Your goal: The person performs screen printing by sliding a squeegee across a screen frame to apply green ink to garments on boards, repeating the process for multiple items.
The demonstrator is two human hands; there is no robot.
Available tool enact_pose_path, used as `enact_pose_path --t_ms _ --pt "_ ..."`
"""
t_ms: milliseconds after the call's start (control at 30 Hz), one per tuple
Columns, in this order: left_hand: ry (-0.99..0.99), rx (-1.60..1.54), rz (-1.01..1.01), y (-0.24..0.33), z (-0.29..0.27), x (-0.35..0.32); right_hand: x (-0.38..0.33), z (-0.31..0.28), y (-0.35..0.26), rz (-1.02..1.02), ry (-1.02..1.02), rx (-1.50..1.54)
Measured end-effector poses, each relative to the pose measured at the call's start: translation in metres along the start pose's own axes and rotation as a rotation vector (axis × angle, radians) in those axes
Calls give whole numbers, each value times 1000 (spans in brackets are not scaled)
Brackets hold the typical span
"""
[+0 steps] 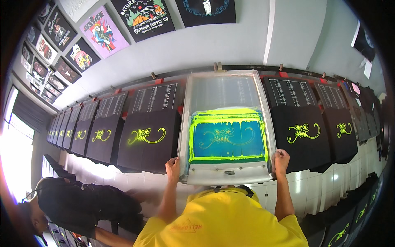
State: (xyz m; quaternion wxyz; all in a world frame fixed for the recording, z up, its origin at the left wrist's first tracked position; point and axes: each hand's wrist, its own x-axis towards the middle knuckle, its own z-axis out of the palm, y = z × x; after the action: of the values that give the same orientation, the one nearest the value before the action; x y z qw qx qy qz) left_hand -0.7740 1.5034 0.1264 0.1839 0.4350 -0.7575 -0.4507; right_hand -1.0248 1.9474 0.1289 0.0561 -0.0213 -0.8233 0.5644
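Observation:
A screen printing frame (266,123) lies in front of me, with a blue stencil (205,144) on its mesh. Bright yellow-green ink (226,117) is banded along the far side of the stencil and smeared around its other edges. A curling floral design shows faintly in the stencil. My left hand (173,168) is closed on the frame's near left edge. On the opposite side, my right hand (281,160) is closed on the near right edge. What lies under the frame is mostly hidden.
Black fabric pieces with yellow-green prints lie on boards in a row, left (148,138) and right (302,138) of the frame. A rail (185,69) runs behind them. A person in dark clothes (78,201) bends at the lower left. Printed shirts (103,31) hang on the wall.

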Motion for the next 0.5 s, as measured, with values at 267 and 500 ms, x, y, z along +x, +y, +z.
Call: enact_pose_path --t_ms 267,500 --pt "2 28 27 -2 4 14 7 3 -9 28 -12 -126" --pt "23 31 44 -19 4 27 6 14 -18 -32 -1 -117"
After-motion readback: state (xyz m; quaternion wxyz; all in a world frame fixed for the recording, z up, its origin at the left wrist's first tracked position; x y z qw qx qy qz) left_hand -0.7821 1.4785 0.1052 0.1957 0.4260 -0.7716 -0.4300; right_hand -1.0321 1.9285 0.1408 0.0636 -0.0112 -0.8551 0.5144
